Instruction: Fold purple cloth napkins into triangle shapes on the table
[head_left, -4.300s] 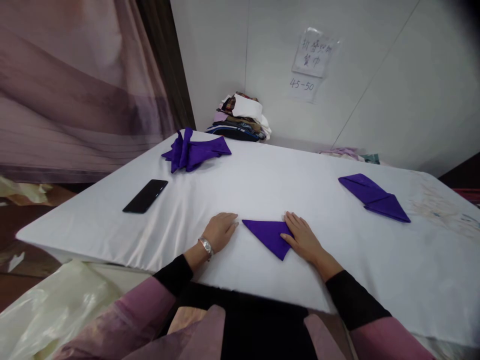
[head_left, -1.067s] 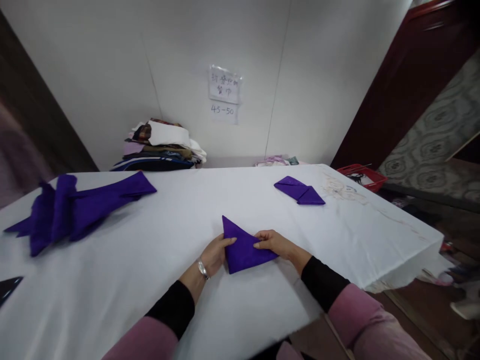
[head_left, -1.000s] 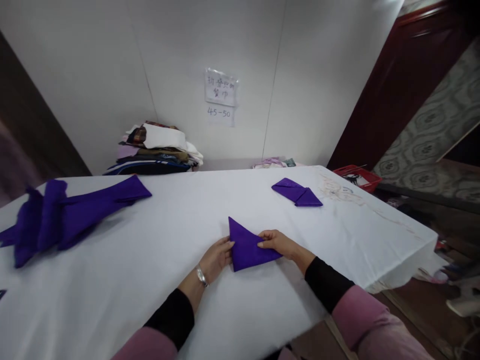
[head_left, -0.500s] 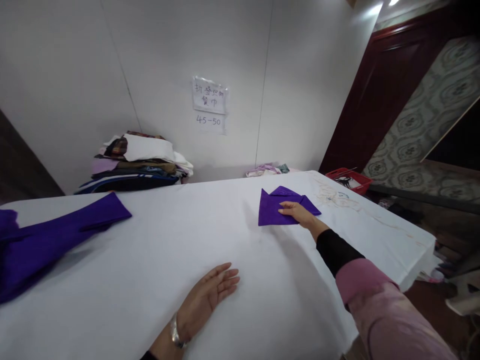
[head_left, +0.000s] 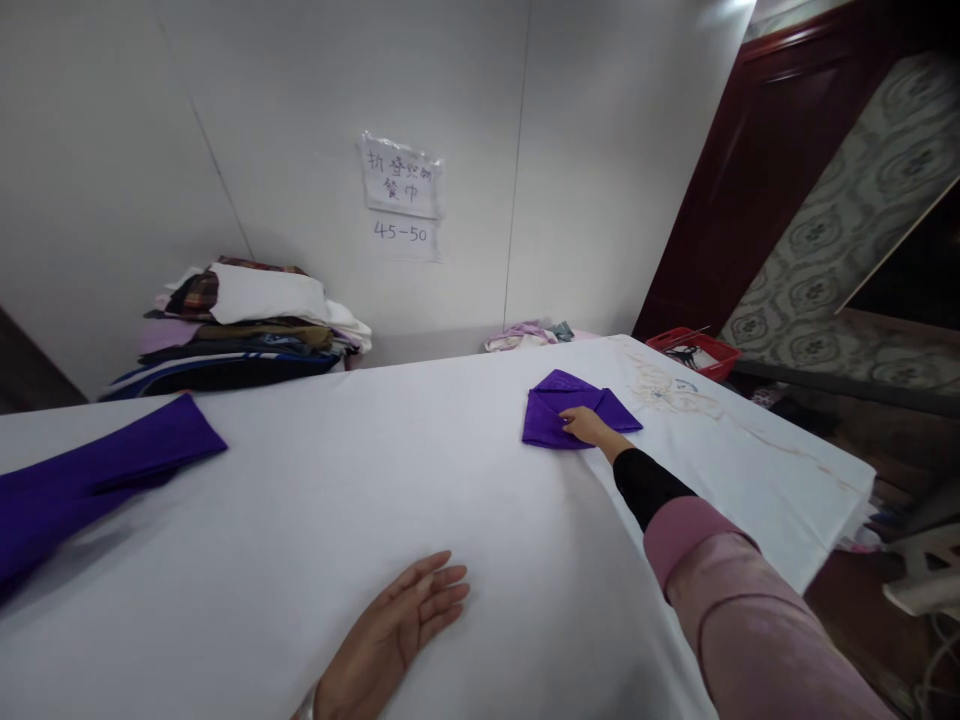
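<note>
A folded purple napkin (head_left: 559, 384) lies towards the far right of the white-covered table (head_left: 322, 500). My right hand (head_left: 585, 423) reaches out to it, with thumb and fingers pinched on its front layer. Its upper edge comes to a low peak, and a slanting fold runs to its right corner. Nearer to me, my left hand (head_left: 401, 625) hovers low over or rests on the white cloth, fingers stretched out and holding nothing. A larger piece of purple cloth (head_left: 112, 465) spreads across the left side of the table, partly out of view.
Behind the table's left part, several folded garments are piled (head_left: 255, 335). A smaller heap of cloth (head_left: 525, 337) sits at the back edge by the wall. A red basket (head_left: 724, 358) stands beyond the right corner. A handwritten paper sign (head_left: 401, 180) hangs on the wall.
The napkin's left corner, which stuck up earlier, now lies lower against the rest of it, and my right fingers are pinched tighter. The view has shifted a little; my left hand stays open.
</note>
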